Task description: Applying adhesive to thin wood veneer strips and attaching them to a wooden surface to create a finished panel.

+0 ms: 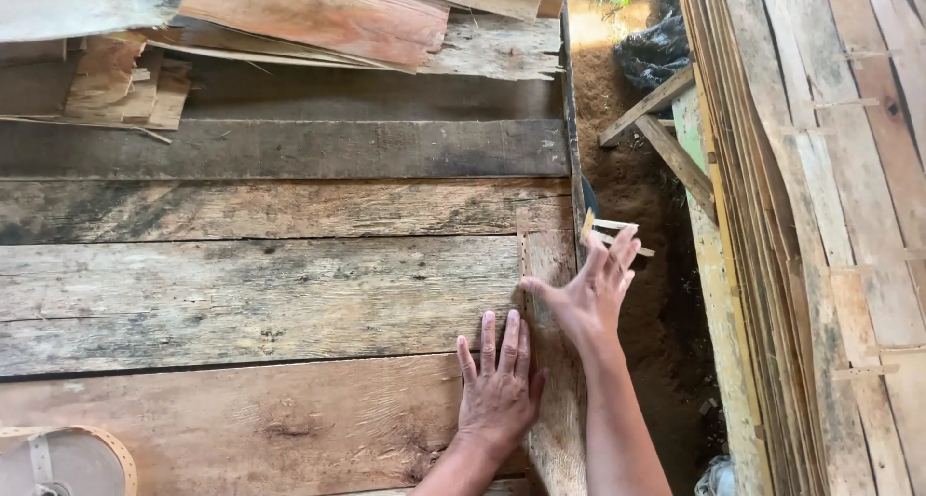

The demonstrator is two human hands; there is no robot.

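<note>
— While both hands lie open, where's the veneer strip (552, 361)?

— At the desk's (241, 303) right edge; left hand (499, 385) flat beside it, right hand (590, 293) pressing it.

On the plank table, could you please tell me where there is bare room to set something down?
The middle planks lie bare, between the veneer scraps at the far edge and the tape roll at the near left corner. It is crowded at the right edge, where the left hand and right hand press a narrow strip.
</note>
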